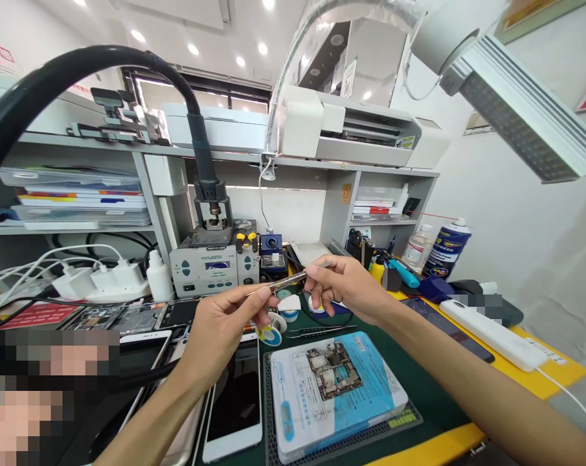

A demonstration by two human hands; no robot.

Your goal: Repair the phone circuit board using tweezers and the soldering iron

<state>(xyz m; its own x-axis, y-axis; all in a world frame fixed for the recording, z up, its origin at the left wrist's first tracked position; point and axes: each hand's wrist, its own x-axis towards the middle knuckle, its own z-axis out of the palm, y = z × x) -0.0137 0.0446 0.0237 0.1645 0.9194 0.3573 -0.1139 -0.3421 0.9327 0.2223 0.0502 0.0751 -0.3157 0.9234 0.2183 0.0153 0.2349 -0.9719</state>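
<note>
Between my two hands is a thin, flat, silvery piece point(289, 281), held up nearly edge-on, so I cannot make out its exact kind. My left hand point(223, 318) pinches its left end between thumb and fingers. At the other end, the thumb and fingers of my right hand point(344, 285) are closed on it. Below my hands lies a white and blue box point(293, 375) with a circuit board pictured on top, resting on a dark perforated mat point(272, 446). Tweezers point(322, 331) and a wire spool point(269, 334) lie just behind the box.
A rework station point(215, 270) stands at the back under a thick black hose point(127, 57). Phones, including a white one point(232, 444), cover the left side. To the right are a power strip point(489, 333), a spray can point(445, 252) and an overhead lamp point(520, 110).
</note>
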